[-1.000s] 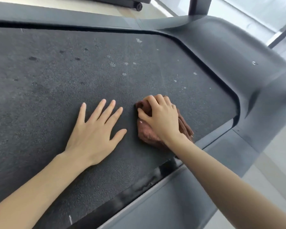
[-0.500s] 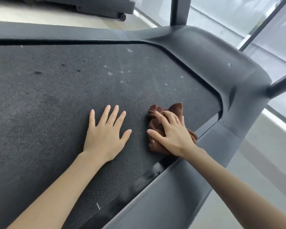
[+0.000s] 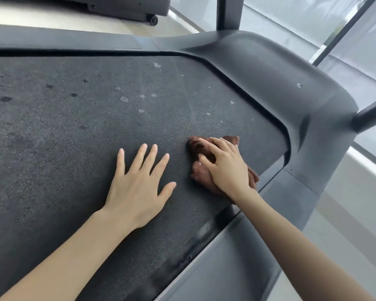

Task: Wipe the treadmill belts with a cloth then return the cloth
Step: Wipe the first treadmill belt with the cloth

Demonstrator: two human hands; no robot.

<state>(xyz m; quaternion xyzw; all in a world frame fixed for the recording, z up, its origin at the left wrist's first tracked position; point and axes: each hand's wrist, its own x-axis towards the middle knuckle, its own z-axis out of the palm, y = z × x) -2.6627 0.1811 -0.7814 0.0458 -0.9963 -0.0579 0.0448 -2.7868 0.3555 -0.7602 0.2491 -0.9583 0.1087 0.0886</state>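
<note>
A dark grey treadmill belt (image 3: 63, 137) fills most of the view, marked with pale and dark spots. My left hand (image 3: 139, 183) lies flat on it, fingers spread and straight. Just to its right, a crumpled brown cloth (image 3: 199, 146) rests on the belt near the front-right corner. My right hand (image 3: 226, 166) sits on top of the cloth with its fingers curled into the folds and its thumb against the cloth's left side. Part of the cloth is hidden beneath that hand.
The grey plastic motor cover (image 3: 280, 83) curves round the belt's far and right end. A side rail (image 3: 237, 257) runs along the near right edge. Two dark uprights (image 3: 228, 11) rise from the frame. Another treadmill's base (image 3: 126, 9) stands on the pale floor behind.
My right hand has pushed the cloth a little toward the far right end of the belt. My left hand stays flat on the belt.
</note>
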